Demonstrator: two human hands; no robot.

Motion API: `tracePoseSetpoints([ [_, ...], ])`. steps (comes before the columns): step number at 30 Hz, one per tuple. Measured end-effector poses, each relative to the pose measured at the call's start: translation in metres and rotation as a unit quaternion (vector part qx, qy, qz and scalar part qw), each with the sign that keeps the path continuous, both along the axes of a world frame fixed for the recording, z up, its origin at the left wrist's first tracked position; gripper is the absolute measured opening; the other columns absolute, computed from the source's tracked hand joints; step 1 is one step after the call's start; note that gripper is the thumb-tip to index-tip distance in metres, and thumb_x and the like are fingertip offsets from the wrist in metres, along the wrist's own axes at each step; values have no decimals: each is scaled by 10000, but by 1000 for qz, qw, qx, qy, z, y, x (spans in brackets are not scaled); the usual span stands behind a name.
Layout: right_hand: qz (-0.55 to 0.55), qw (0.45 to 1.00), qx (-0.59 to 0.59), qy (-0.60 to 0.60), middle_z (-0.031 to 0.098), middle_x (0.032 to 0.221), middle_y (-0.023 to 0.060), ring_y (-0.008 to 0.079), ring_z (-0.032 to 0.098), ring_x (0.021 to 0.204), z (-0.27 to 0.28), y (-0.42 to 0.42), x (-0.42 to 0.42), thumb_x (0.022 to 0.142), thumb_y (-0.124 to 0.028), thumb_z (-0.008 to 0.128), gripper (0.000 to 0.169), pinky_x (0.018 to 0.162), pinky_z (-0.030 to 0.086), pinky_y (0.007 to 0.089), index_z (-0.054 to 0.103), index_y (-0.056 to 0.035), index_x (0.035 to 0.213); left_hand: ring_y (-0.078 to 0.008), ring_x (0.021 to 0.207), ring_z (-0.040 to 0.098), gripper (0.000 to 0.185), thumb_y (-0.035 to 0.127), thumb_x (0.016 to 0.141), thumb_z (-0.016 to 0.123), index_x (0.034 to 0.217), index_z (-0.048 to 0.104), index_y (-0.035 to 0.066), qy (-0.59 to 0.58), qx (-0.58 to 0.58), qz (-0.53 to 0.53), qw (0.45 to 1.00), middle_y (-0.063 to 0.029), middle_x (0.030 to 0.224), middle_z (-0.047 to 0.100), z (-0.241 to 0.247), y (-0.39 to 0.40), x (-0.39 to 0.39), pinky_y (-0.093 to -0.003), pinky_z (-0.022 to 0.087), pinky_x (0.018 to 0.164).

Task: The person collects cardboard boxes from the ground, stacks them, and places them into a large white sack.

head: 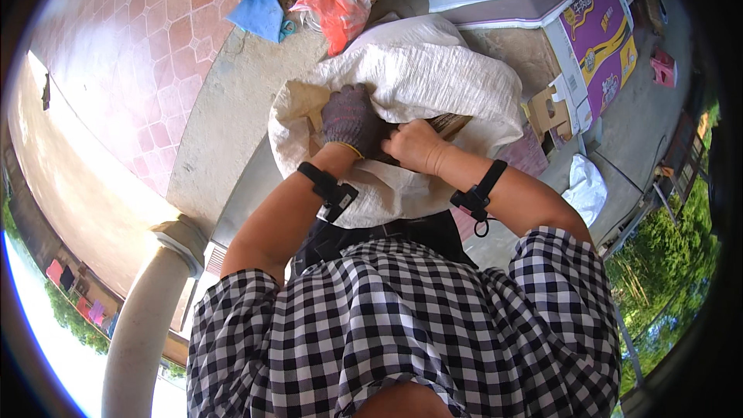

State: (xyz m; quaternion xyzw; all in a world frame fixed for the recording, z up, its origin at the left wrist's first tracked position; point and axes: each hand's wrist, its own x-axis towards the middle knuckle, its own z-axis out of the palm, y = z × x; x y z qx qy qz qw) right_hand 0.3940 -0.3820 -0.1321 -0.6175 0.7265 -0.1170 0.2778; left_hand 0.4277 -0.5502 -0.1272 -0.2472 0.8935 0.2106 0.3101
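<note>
A large white woven sack (418, 69) stands upright before me with its mouth spread wide. My left hand (351, 119), in a dark knitted glove, reaches into the mouth; its fingers are curled, and what they touch is hidden. My bare right hand (413, 145) is beside it in the mouth, fingers bent over a dark edge that I cannot make out. Just behind the right hand, a piece of brown printed cardboard (453, 125) shows inside the sack.
Beyond the sack lie a red plastic bag (339, 11) and a blue cloth (261, 14). At the right are a purple printed cardboard box (601, 46), a white plastic bag (585, 186) and a small red stool (663, 68). A pillar (142, 325) rises at the lower left.
</note>
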Motion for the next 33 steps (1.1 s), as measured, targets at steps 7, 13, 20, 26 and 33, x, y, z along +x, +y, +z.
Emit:
tracePoseSetpoints([
  [7,-95,981,-157,56,502,690,21,209,518,681,67,11,-50,723,-142,562,76,638,406,343,508,-135,670,-385,1071,623,453,309,811,664,1212,615,103,87,140,-25,986,-196,1128,650,-13,-56,7,-463,501,909],
  [13,-88,981,-139,106,524,730,2,192,538,766,-14,18,-25,753,-169,580,61,718,419,340,541,-165,706,-372,1114,580,548,388,797,698,1233,568,84,44,39,-76,995,-174,1179,598,-7,-34,-7,-478,489,909],
  [20,-182,974,-21,132,558,1055,57,259,498,1123,22,40,-12,817,-163,554,235,955,391,386,666,-141,1023,-438,1250,446,847,315,665,804,1407,439,132,321,-93,-128,934,-154,1348,512,53,-70,-36,-556,364,1033],
  [26,-442,861,-30,251,549,1243,112,298,502,1189,75,68,-22,749,-166,699,495,1019,354,454,631,-115,1237,-351,933,641,511,270,624,790,1104,685,130,86,38,-179,979,-138,1061,638,-54,-112,-4,-418,531,818],
  [33,-810,458,-39,-365,643,1162,152,284,631,1019,-29,143,26,835,-234,728,486,870,493,406,592,-20,1250,-213,734,648,241,247,803,710,935,694,46,163,379,75,908,-96,863,674,-16,-63,13,-332,528,664],
])
